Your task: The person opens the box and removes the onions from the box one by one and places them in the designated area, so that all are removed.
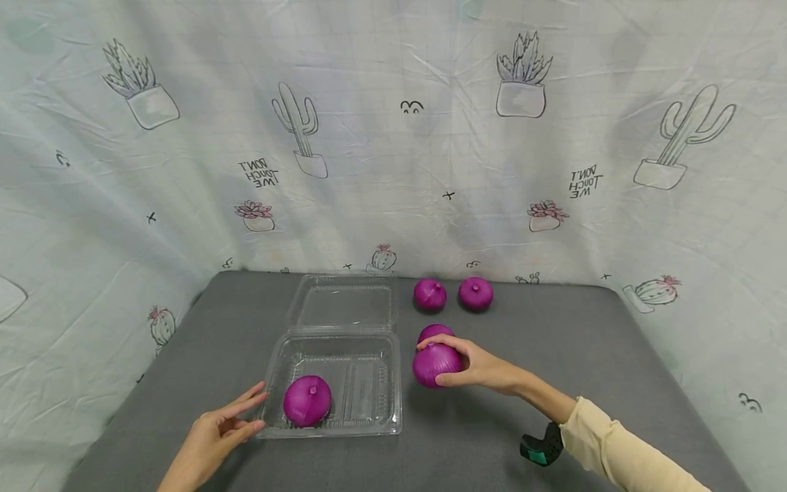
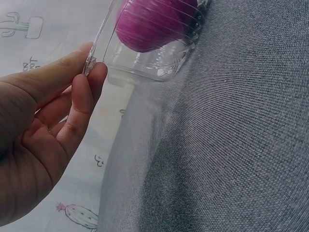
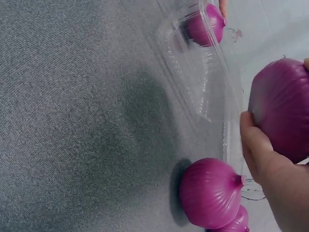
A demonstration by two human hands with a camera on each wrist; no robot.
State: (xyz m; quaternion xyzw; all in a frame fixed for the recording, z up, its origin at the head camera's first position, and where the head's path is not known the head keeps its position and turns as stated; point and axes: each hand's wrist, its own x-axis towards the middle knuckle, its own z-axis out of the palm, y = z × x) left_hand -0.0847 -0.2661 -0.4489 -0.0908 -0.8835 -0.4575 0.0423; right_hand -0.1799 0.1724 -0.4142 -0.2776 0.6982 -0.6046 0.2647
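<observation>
My right hand (image 1: 476,365) grips a purple onion (image 1: 435,366) and holds it above the table, to the right of a clear plastic clamshell box (image 1: 396,403). In the right wrist view the held onion (image 3: 282,108) hangs clear of the cloth, thumb and fingers around it. At the box's left rim, my left hand (image 1: 215,430) pinches the edge between thumb and fingers, as the left wrist view shows with the rim (image 2: 90,65). Inside the box, toward its left front, sits another onion (image 1: 307,402). The box's lid (image 1: 344,307) lies folded back, away from me.
Behind the held onion a further onion (image 1: 435,332) is partly hidden. Two more onions, one left (image 1: 430,294) and one right (image 1: 476,294), stand near the table's back edge. A black and green object (image 1: 541,447) shows by the right sleeve. A printed curtain (image 1: 393,137) surrounds the grey table (image 1: 492,437).
</observation>
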